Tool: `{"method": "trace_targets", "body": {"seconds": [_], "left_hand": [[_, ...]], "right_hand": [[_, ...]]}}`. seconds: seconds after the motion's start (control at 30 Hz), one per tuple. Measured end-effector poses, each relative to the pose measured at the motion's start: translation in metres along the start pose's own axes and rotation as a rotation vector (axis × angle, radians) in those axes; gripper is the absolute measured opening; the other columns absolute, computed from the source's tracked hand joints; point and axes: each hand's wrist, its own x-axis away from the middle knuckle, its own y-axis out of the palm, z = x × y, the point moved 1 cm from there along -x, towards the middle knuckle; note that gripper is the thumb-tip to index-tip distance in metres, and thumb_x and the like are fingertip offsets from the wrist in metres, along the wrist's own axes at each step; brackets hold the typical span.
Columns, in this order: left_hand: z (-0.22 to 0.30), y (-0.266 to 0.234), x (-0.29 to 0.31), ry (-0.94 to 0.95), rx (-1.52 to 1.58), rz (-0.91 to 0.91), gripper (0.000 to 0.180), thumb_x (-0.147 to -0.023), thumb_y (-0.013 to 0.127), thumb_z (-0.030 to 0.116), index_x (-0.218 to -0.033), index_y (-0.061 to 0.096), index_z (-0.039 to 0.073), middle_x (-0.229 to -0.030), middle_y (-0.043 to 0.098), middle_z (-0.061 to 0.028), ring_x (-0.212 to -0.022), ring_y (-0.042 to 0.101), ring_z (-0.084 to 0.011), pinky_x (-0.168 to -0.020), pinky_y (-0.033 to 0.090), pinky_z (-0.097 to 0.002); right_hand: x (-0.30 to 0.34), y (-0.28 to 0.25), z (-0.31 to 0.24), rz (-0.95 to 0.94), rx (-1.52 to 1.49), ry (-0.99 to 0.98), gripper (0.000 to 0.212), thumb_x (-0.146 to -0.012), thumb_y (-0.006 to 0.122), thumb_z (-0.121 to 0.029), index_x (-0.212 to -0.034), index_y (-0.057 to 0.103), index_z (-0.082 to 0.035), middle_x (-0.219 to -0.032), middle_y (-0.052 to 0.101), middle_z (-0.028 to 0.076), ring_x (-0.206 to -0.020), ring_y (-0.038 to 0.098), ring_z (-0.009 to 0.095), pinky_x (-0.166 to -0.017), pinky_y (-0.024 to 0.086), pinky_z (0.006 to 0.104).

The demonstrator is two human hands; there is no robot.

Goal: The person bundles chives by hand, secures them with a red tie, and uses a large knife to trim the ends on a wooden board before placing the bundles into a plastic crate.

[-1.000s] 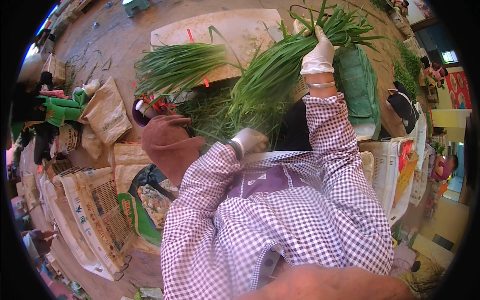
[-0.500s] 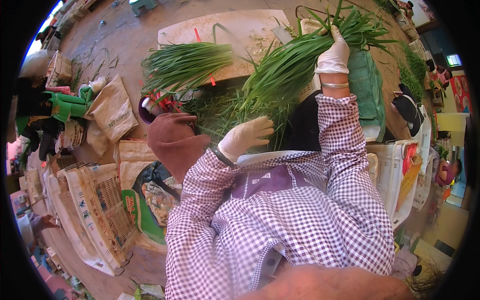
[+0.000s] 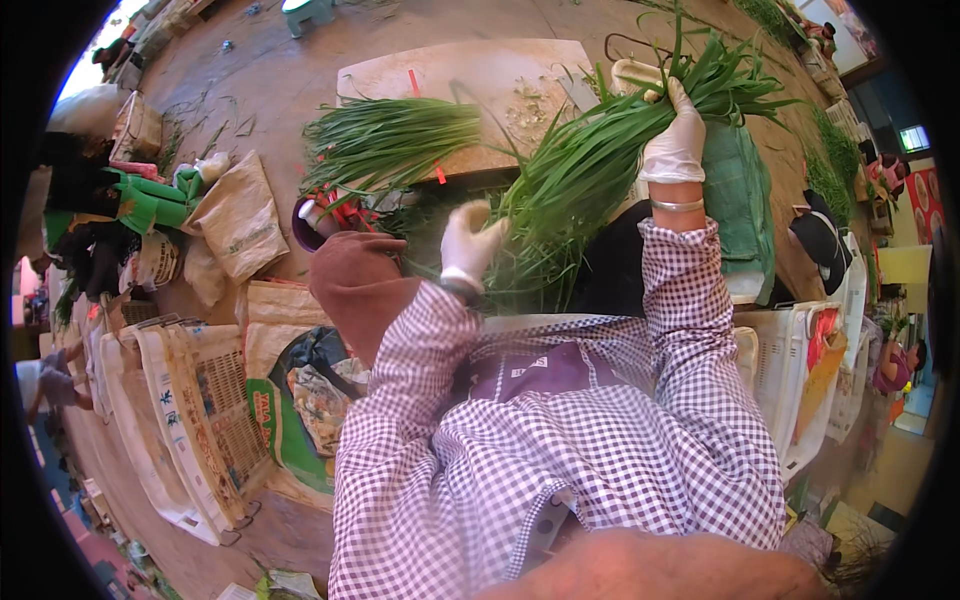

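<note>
My right hand, in a white glove with a bracelet at the wrist, grips a large bunch of garlic chives near its upper right end. The long green leaves slope down and left over my lap. My left hand, also gloved, is beside the lower leaf tips with its fingers curled in. Whether it pinches any leaf there is hidden. A second bunch of chives lies on the left part of a pale board. Loose green leaves are heaped below the board.
A purple container with red strips stands left of the loose leaves. An empty-looking sack lies farther left. White plastic crates stand at lower left, more crates at right. A green bundle sits beside my right forearm.
My left hand has moved up to the leaf tips, and its outstretched fingers have curled in. My right hand still holds the bunch. The view has shifted slightly.
</note>
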Motion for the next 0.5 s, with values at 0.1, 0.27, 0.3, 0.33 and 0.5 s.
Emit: {"method": "trace_targets", "body": {"seconds": [0.1,0.27,0.3,0.33,0.5], "left_hand": [[0.004,-0.005,-0.043,0.119,0.237,-0.268,0.099,-0.071,0.085,0.020,-0.147,0.026,-0.005,-0.144,0.038,-0.0198,-0.118,0.050,-0.0240,-0.099,0.042,-0.0319],[0.074,0.004,-0.064,0.377,0.451,-0.580,0.125,-0.058,0.093,0.019,-0.151,0.011,-0.003,-0.152,0.028,-0.0198,-0.140,0.030,-0.0278,-0.114,0.026,-0.0318],[0.103,0.001,-0.056,0.372,0.504,-0.610,0.124,-0.057,0.092,0.011,-0.151,0.013,-0.002,-0.151,0.028,-0.0196,-0.138,0.033,-0.0274,-0.113,0.029,-0.0312],[0.129,-0.001,-0.052,0.355,0.432,-0.618,0.123,-0.057,0.091,0.008,-0.151,0.014,-0.002,-0.150,0.030,-0.0193,-0.137,0.035,-0.0273,-0.113,0.030,-0.0320],[0.156,-0.008,-0.039,0.127,0.645,-0.698,0.095,-0.058,0.085,-0.006,-0.138,0.034,-0.001,-0.131,0.051,-0.0129,-0.117,0.054,-0.0214,-0.100,0.046,-0.0359]], "right_hand": [[0.004,0.003,0.002,0.001,-0.036,0.028,0.017,-0.094,0.061,-0.015,-0.091,0.068,0.000,-0.077,0.063,0.002,-0.066,0.055,0.010,-0.061,0.047,0.0237],[0.033,0.019,0.019,-0.086,0.070,0.116,0.020,-0.093,0.063,-0.018,-0.103,0.071,-0.003,-0.087,0.066,0.002,-0.075,0.059,0.012,-0.071,0.051,0.0274],[0.042,0.022,0.022,-0.179,0.315,-0.012,0.022,-0.093,0.061,-0.015,-0.110,0.068,-0.002,-0.094,0.067,0.006,-0.083,0.062,0.016,-0.079,0.050,0.0298],[0.051,0.027,0.021,-0.264,0.569,-0.151,0.027,-0.093,0.059,-0.011,-0.117,0.066,-0.001,-0.101,0.069,0.009,-0.092,0.064,0.020,-0.087,0.050,0.0322],[0.080,0.053,0.043,-0.684,0.580,0.058,0.035,-0.093,0.055,-0.012,-0.128,0.057,-0.006,-0.120,0.063,0.016,-0.107,0.061,0.027,-0.095,0.047,0.0388]]}}
